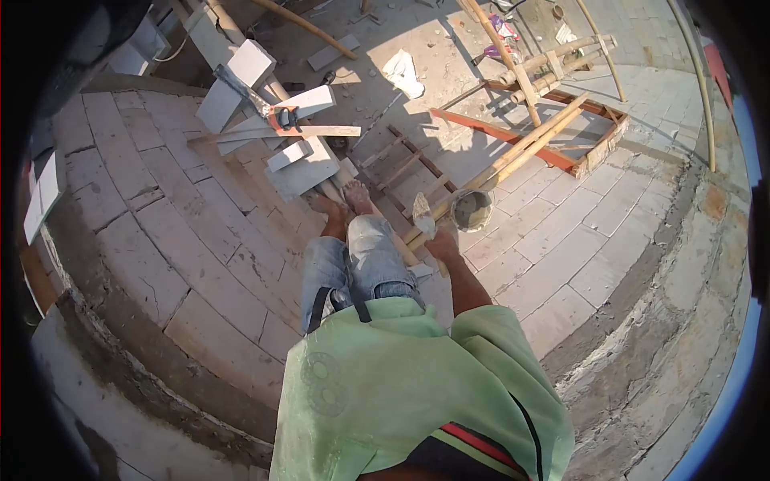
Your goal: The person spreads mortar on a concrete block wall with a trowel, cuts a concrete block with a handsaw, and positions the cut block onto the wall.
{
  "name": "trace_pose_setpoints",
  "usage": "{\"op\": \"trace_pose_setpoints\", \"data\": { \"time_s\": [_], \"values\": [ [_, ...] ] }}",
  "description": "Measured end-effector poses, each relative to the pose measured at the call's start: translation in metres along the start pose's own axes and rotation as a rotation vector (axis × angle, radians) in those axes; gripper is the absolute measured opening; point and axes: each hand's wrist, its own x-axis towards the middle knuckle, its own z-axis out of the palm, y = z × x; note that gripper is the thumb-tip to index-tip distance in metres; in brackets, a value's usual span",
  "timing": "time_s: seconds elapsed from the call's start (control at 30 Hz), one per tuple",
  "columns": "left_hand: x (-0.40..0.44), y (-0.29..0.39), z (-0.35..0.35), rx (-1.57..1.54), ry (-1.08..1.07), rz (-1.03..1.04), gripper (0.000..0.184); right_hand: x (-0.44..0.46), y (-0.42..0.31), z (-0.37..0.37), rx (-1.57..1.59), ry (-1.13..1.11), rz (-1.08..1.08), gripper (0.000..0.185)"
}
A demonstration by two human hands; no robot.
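Observation:
My right hand is closed around the handle of a trowel, whose blade points up and away from me with grey mortar on it. Just to the right of that hand is a round bucket with grey mortar inside. The bucket sits against bamboo poles. My left hand is out of the picture. Beyond my bare feet, a handsaw with an orange and black handle lies on pale block pieces.
Block walls rise on both sides. A reddish frame stands at the right with bamboo across it. A wooden ladder-like piece lies ahead of my feet. A white sack and rubble lie on the floor below.

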Motion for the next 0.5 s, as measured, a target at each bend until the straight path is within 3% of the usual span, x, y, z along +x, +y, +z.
{"op": "trace_pose_setpoints", "data": {
  "time_s": [0.07,0.13,0.2,0.23,0.27,0.33,0.43,0.5],
  "values": [
    [-0.01,-0.01,0.023,-0.006,0.002,-0.034,0.056,-0.005,0.021,0.005,0.041,-0.082,0.015,0.048],
    [-0.01,-0.025,0.02,0.008,-0.005,-0.085,0.057,-0.02,0.014,-0.001,-0.022,-0.102,0.081,0.048],
    [0.002,-0.024,0.011,0.597,-0.118,0.024,0.046,-0.014,0.031,0.016,-0.005,-0.099,0.039,0.045],
    [0.001,-0.03,0.016,0.635,-0.119,0.0,0.046,-0.005,0.039,0.027,-0.015,-0.132,0.059,0.044],
    [-0.003,-0.037,0.027,0.239,0.046,-0.013,0.045,0.0,0.043,0.034,-0.023,-0.12,0.024,0.043],
    [-0.008,-0.041,0.031,-0.135,0.208,-0.028,0.045,0.013,0.031,0.037,-0.042,-0.113,-0.031,0.043],
    [-0.008,-0.029,0.027,-0.151,0.111,-0.092,0.042,0.029,0.005,0.033,-0.054,-0.149,-0.075,0.04],
    [-0.004,-0.012,0.021,-0.166,0.084,-0.077,0.038,0.044,-0.006,0.037,-0.096,0.026,-0.193,0.033]
  ]
}}
